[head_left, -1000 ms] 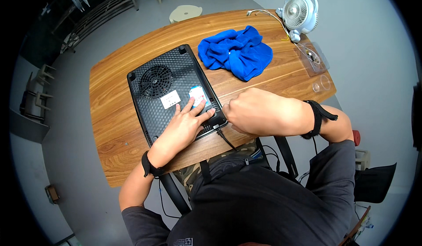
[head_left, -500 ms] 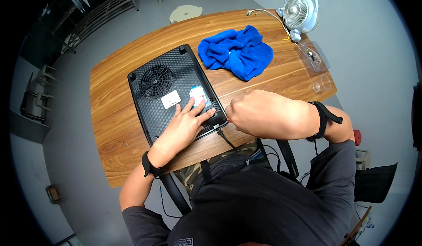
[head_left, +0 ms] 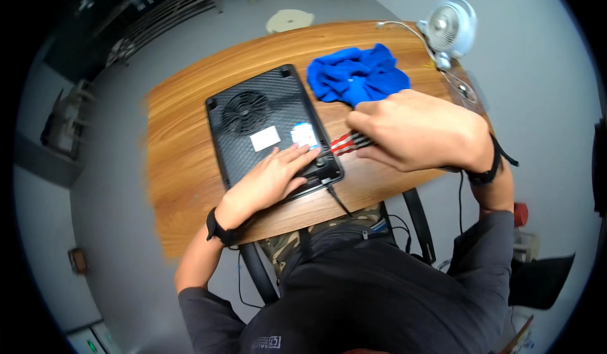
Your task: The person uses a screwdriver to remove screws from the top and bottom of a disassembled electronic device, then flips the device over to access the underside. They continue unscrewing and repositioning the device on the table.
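A black induction cooker (head_left: 237,155) lies upside down on the wooden table, its round fan grille (head_left: 246,113) and two labels facing up. My left hand (head_left: 269,178) rests flat on its near right part, fingers stretched out, holding nothing. To the right of the cooker, my right hand (head_left: 420,129) is closed round a slim, red, pale and black striped object (head_left: 346,143). Motion blur hides what kind of object it is. Its red end reaches the cooker's right edge. A black power cord (head_left: 338,199) leaves the cooker's near right corner.
A crumpled blue cloth (head_left: 354,79) lies beyond my right hand. A small white fan (head_left: 449,28) stands at the table's far right corner, a pale cable (head_left: 404,28) beside it. Past the far edge is a cream stool (head_left: 289,20). The wooden table (head_left: 180,158) ends close to my body.
My right hand has moved right and away from the cooker's edge, bringing the striped object into sight. My left hand stays on the cooker. The whole view has shifted slightly.
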`<state>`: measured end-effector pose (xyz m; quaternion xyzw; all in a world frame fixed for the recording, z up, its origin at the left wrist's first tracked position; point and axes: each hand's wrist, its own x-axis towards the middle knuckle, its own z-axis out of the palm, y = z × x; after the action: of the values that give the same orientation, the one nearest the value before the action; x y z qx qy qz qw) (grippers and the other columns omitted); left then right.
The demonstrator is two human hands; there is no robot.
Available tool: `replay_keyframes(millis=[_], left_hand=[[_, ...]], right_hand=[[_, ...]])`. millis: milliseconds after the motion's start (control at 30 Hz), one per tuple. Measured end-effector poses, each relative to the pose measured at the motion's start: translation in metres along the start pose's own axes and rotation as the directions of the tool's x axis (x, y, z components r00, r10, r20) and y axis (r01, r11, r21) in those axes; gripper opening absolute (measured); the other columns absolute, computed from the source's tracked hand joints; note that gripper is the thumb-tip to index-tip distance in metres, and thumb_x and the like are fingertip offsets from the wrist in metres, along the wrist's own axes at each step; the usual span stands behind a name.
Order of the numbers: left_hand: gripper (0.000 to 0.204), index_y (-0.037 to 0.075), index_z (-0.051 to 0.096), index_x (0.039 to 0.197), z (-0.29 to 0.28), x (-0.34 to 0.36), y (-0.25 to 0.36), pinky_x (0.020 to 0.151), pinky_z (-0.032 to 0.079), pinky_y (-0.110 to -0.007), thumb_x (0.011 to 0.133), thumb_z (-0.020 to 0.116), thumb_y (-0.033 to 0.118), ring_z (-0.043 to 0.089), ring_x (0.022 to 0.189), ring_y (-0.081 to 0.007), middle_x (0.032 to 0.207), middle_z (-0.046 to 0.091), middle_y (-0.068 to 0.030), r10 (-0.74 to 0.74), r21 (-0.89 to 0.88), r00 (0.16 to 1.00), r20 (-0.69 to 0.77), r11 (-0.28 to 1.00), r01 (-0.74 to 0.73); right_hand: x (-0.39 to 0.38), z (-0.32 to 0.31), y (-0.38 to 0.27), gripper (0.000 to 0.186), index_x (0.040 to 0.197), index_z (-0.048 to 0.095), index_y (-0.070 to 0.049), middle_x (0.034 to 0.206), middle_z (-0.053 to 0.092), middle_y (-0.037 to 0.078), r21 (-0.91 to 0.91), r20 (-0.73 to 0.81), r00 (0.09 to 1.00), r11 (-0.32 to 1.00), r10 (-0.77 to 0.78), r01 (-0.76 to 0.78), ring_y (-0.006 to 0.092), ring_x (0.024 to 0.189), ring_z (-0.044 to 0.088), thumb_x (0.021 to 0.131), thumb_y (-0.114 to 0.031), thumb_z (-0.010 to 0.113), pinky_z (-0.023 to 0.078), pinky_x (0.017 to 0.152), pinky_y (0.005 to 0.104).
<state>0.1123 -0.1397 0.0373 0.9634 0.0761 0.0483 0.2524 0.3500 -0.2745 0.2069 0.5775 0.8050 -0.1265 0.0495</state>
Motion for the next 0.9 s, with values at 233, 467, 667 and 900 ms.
replay_keyframes(millis=[233,467,667,900], left_hand=[[0.030,0.003,0.070,0.122,-0.057,-0.077,-0.052,0.090,0.057,-0.041,0.092,0.072,0.005,0.069,0.102,-0.0345,0.110,0.069,-0.0150,-0.224,-0.037,0.945,-0.237,0.974,0.222],[0.017,-0.003,0.072,0.106,-0.057,-0.170,-0.101,0.082,0.059,-0.039,0.090,0.073,0.003,0.072,0.091,-0.0316,0.100,0.070,-0.0176,-0.569,-0.036,0.802,-0.184,0.819,0.573],[0.018,-0.003,0.072,0.103,-0.042,-0.193,-0.108,0.083,0.060,-0.038,0.087,0.077,0.004,0.073,0.091,-0.0294,0.099,0.071,-0.0162,-0.610,-0.041,0.764,-0.210,0.786,0.617],[0.017,-0.002,0.072,0.102,-0.032,-0.199,-0.115,0.082,0.059,-0.037,0.087,0.078,0.005,0.071,0.089,-0.0280,0.097,0.068,-0.0142,-0.621,-0.086,0.751,-0.223,0.780,0.620]], right_hand=[[0.037,0.017,0.025,0.041,0.116,0.062,0.000,0.096,0.066,0.016,0.134,-0.133,0.982,0.979,-0.137,0.155,0.0374,0.081,0.066,0.097,-0.036,0.071,0.051,0.070,0.0456],[0.097,0.038,0.019,0.041,0.115,0.064,0.001,0.102,0.069,0.020,0.204,-0.132,0.954,0.935,-0.268,0.290,0.0399,0.095,0.067,0.100,-0.037,0.065,0.053,0.081,0.0473],[0.125,0.050,0.016,0.042,0.115,0.064,0.002,0.105,0.070,0.022,0.237,-0.132,0.946,0.917,-0.297,0.321,0.0418,0.102,0.067,0.101,-0.037,0.065,0.054,0.087,0.0482],[0.131,0.058,0.018,0.042,0.118,0.064,0.002,0.106,0.069,0.021,0.242,-0.127,0.941,0.910,-0.314,0.337,0.0411,0.097,0.067,0.100,-0.035,0.067,0.054,0.082,0.0459]])
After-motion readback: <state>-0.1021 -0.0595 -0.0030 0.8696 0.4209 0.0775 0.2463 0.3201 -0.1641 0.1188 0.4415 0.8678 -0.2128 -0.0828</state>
